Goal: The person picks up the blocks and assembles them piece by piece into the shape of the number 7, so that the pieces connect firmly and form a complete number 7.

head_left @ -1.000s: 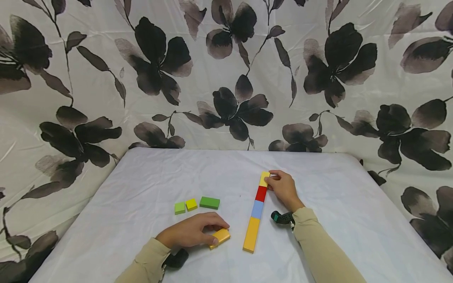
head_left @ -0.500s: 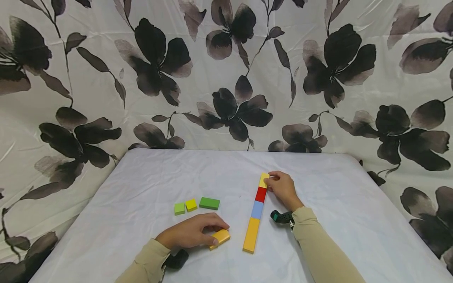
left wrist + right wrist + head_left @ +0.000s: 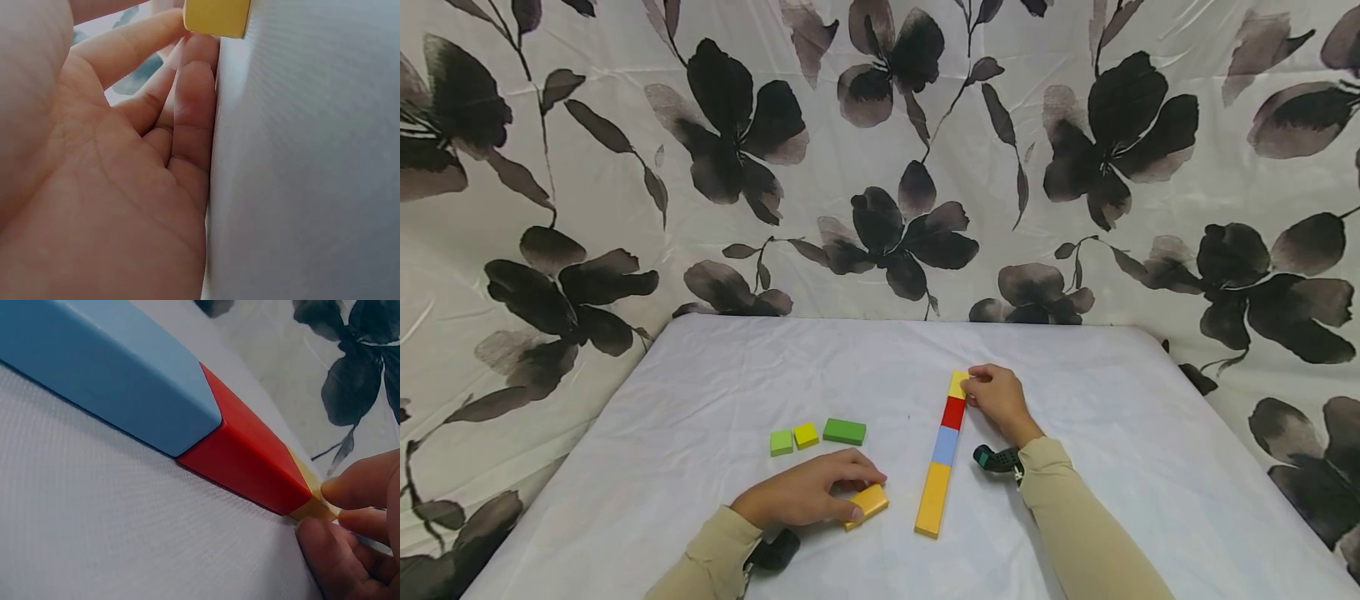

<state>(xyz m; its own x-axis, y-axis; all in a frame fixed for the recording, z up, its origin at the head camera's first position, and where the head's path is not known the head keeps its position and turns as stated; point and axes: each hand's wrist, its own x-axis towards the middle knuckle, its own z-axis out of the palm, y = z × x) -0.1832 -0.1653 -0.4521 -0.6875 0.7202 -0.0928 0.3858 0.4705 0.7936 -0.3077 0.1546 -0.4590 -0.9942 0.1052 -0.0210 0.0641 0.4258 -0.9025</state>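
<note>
A row of blocks runs away from me in the head view: a long orange block (image 3: 932,500), a light blue block (image 3: 945,445), a red block (image 3: 953,412) and a yellow block (image 3: 957,383) at the far end. My right hand (image 3: 998,404) pinches that yellow block from the right, its end against the red one in the right wrist view. Left of the row, my left hand (image 3: 805,490) holds a separate orange-yellow block (image 3: 871,502) between thumb and fingers, low at the white cloth. Only one end of this block shows in the left wrist view.
Beyond the left hand lie a light green block (image 3: 781,442), a small yellow block (image 3: 806,434) and a longer green block (image 3: 845,431). White cloth (image 3: 1075,367) covers the table. A flower-patterned curtain (image 3: 805,275) hangs behind its far edge.
The far end of the yellow block has shifted slightly toward me, with my right fingers following. My left hand and its block have stayed in place.
</note>
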